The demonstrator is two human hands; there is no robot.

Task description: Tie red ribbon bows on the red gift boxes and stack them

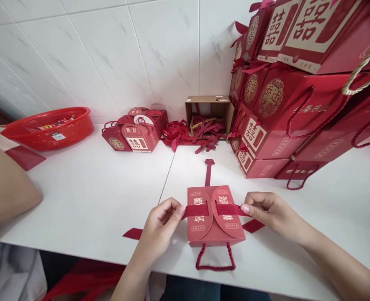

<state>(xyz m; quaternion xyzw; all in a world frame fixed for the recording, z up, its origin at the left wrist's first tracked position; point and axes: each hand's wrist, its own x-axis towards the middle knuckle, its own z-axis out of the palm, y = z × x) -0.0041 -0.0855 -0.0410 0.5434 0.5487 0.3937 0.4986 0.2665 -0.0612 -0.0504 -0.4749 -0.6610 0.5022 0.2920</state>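
Observation:
A red gift box point(216, 232) with gold lettering lies in front of me, its two rounded top flaps meeting in the middle. A dark red ribbon point(226, 209) runs through slots in the flaps. My left hand point(163, 221) pinches the ribbon at the box's left side, and the loose tail hangs past the wrist. On the right, the other end is pinched between thumb and finger of my right hand point(265, 212). A twisted cord handle point(215, 267) sticks out toward me. Just behind the box lies a red strip with a flower-shaped end point(209, 170).
Stacked red gift boxes point(282, 100) rise at the right. An open cardboard box point(210, 99) of red strips stands by the wall, beside piled ribbons point(175, 133) and several small boxes point(137, 136). A red plastic basket point(47, 136) and another person's arm point(7, 179) are at left.

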